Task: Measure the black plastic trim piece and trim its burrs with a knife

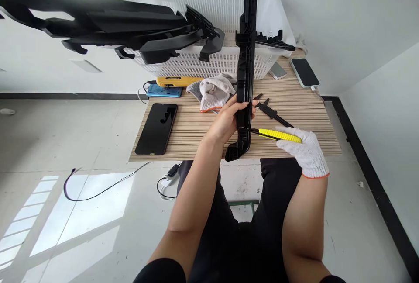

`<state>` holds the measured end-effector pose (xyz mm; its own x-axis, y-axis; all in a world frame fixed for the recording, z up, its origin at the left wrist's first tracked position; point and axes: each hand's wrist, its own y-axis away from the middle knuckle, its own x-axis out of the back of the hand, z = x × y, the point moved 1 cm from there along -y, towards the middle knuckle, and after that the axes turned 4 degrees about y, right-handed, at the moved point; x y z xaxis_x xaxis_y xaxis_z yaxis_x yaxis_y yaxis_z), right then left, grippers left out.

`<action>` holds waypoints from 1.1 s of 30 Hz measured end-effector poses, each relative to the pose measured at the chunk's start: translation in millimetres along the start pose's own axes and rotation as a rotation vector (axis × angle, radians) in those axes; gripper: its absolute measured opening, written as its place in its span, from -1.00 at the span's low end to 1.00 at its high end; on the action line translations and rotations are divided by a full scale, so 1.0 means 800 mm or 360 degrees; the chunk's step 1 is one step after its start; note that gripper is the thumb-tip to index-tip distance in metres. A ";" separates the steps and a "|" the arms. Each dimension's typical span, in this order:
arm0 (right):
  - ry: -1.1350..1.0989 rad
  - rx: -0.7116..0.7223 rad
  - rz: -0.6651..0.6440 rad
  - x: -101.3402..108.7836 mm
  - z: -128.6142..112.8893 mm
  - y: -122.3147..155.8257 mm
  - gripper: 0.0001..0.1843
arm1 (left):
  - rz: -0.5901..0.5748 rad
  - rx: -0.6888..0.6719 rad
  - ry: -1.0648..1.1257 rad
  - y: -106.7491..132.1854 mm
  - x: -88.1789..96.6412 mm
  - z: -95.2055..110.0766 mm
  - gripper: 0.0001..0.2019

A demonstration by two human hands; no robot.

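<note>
My bare left hand (229, 119) is wrapped round the lower part of a long black plastic trim piece (246, 64), which stands nearly upright in view above the table's front edge. In a white knitted glove with an orange cuff, my right hand (304, 150) grips a yellow-handled utility knife (279, 135). The knife's dark tip meets the trim piece just below my left fingers; whether it touches or only overlaps in view I cannot tell. A black caliper (271, 112) lies on the table behind the knife.
A white plastic basket (216, 62) holds several black plastic parts (131, 25) that jut far left. On the striped table (193, 130) lie a black phone (157, 129), a crumpled glove (216, 91), a yellow tool (178, 81), a blue case (164, 90) and a charging phone (304, 72).
</note>
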<state>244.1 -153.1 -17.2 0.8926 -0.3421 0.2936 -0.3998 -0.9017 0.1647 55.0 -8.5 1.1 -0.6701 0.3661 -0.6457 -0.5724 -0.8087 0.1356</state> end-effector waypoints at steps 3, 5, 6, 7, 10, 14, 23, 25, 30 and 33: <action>-0.0007 -0.0013 0.0078 0.001 0.002 0.000 -0.45 | -0.0029 -0.0015 0.0006 0.000 0.001 0.000 -0.81; -0.0009 -0.0023 0.0020 0.001 0.001 -0.001 -0.43 | -0.0032 -0.0004 0.0004 0.000 0.001 0.000 -0.80; -0.0002 -0.0032 -0.0026 0.001 0.001 0.000 -0.42 | -0.0031 0.0002 0.0003 0.000 0.000 0.001 -0.80; 0.0006 -0.0038 -0.0043 0.001 0.000 0.000 -0.42 | -0.0031 0.0003 0.0004 0.000 0.000 0.001 -0.79; 0.0007 -0.0040 0.0037 0.003 -0.004 0.001 -0.43 | -0.0028 0.0000 0.0017 0.000 0.000 0.001 -0.80; 0.0019 -0.0073 -0.0089 0.002 -0.002 0.001 -0.43 | -0.0033 -0.0005 -0.0001 -0.001 0.001 0.000 -0.81; 0.0010 -0.0064 0.0014 0.003 -0.002 -0.001 -0.43 | -0.0015 -0.0056 -0.0179 0.001 0.002 -0.001 -0.79; 0.0023 -0.0084 -0.0019 0.003 -0.003 0.000 -0.42 | -0.0022 -0.0058 -0.0191 0.002 0.001 0.000 -0.78; -0.0001 -0.0104 0.0015 0.004 0.000 0.000 -0.41 | 0.0022 -0.0041 -0.0142 0.003 -0.002 0.001 -0.81; -0.0002 -0.0100 -0.0075 0.004 0.001 0.000 -0.39 | 0.0081 -0.0021 -0.0135 0.002 -0.003 0.000 -0.84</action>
<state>247.5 -154.2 -16.6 0.9110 -0.3001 0.2828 -0.3697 -0.8983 0.2374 55.6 -10.7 3.0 -0.7360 0.3616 -0.5723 -0.5309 -0.8329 0.1564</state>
